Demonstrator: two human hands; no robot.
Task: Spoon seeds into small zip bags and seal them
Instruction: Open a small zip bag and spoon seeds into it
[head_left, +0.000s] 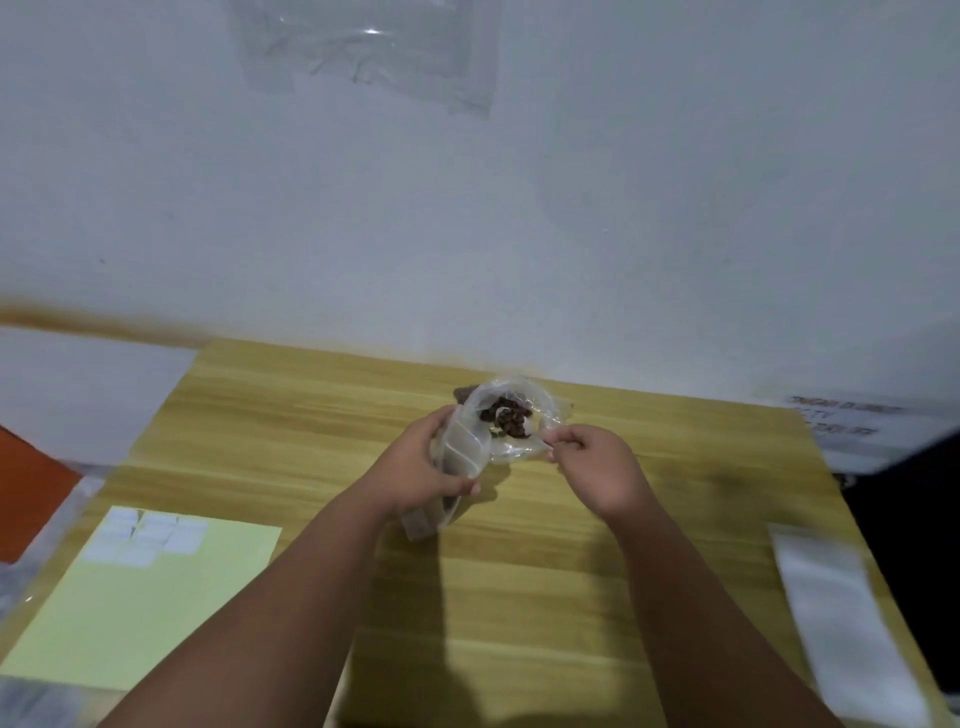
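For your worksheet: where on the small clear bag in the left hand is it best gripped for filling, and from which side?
Probably mid-body, below the mouth, from its left, as the left hand does. The small clear bag is limp, mouth tilted toward the seeds, so that leaves the opening free for the right hand.

Dim, flat indoor light. Soft shadows lay on the counter (519, 571) below the left hand (423, 462) and beside the right hand (597, 467). Glare streaked the plastic sheet (371, 31) far above. Edges were blurred and stretched.

Wooden table (519, 597) — yellow sheet (156, 608) left, white strip (841, 613) right.
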